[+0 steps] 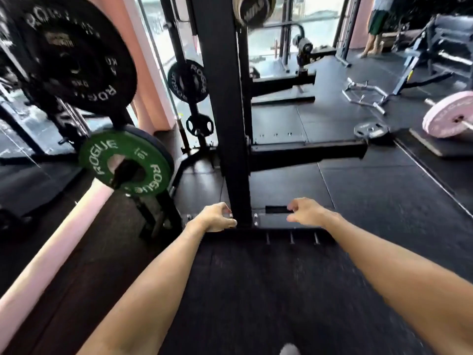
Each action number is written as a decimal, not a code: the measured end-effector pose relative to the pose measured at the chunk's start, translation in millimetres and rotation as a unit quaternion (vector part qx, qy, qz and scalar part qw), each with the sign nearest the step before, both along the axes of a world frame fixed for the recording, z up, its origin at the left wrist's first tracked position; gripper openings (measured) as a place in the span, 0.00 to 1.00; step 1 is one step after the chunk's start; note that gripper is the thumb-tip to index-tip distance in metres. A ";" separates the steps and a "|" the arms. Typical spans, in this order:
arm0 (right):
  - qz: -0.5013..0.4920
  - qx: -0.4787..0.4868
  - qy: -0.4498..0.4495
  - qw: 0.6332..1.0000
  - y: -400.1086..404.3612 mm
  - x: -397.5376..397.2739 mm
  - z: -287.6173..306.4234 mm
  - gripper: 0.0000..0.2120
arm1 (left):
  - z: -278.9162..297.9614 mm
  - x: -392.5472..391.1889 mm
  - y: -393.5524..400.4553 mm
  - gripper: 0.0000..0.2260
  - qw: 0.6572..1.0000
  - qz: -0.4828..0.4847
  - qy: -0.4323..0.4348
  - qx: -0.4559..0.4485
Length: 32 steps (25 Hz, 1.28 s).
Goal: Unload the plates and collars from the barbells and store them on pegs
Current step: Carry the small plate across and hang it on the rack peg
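Green rubber marks the ten-kilo bumper plate (125,165), which is seen already hung on a storage peg at the left, with a darker plate just behind it and a large black Rogue plate (69,52) stored on a peg above. Both hands are held out empty over the black rubber floor (371,206): the left hand (217,217) is loosely curled with nothing in it, and the right hand (305,210) is likewise half open and grips nothing. They are placed either side of the black rack upright (220,98), near its base.

Work is judged to be left: a pink bumper plate (450,116) is still loaded on a barbell sleeve at the far right, and a grey plate (371,129) lies flat on the floor well apart from the hands. Whether a collar is fitted on that sleeve cannot be told.

Several risks are judged from here. The safety arm (307,152) juts out from the upright across the likely path to the pink plate, and a shin or hip could be struck on it. The loose handle attachment (363,94) on the floor could be tripped over. If the pink plate is pulled off one-handed, it could tip and drop on a foot. The flat grey plate offers little edge, so fingers could be pinched beneath it.
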State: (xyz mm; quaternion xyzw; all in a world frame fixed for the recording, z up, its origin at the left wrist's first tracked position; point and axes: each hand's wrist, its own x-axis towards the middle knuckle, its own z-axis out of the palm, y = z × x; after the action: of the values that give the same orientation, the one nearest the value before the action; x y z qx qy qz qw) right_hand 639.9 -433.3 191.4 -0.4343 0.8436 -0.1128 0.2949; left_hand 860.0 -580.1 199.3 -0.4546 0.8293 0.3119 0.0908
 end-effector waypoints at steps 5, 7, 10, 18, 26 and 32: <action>-0.026 0.075 -0.064 0.995 111.1 81.5 -86.5 0.21 | -82.8 65.0 95.6 0.23 0.995 -0.037 -0.071 0.056; -0.036 0.118 -0.084 0.989 158.3 111.3 -116.0 0.22 | -114.0 87.7 136.2 0.23 0.989 -0.058 -0.106 0.088; -0.046 0.151 -0.097 0.983 215.5 144.4 -146.2 0.21 | -150.6 112.6 184.1 0.23 0.977 -0.089 -0.147 0.123; -0.163 0.211 -0.159 0.951 358.0 176.2 -196.1 0.13 | -208.7 105.7 292.7 0.22 0.934 -0.243 -0.222 0.141; -0.301 0.242 -0.224 0.895 476.1 124.3 -229.3 0.20 | -228.4 -15.7 380.2 0.21 0.878 -0.363 -0.272 0.154; -0.357 0.212 -0.238 0.878 545.2 -2.8 -222.9 0.20 | -232.3 -149.3 433.3 0.19 0.860 -0.390 -0.296 0.144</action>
State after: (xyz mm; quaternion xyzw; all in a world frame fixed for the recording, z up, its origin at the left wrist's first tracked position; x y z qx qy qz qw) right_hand 637.1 111.8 -31.5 0.0092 0.8497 -0.1285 0.5112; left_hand 710.7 -146.8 -33.0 -0.1465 0.8190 0.2175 0.5104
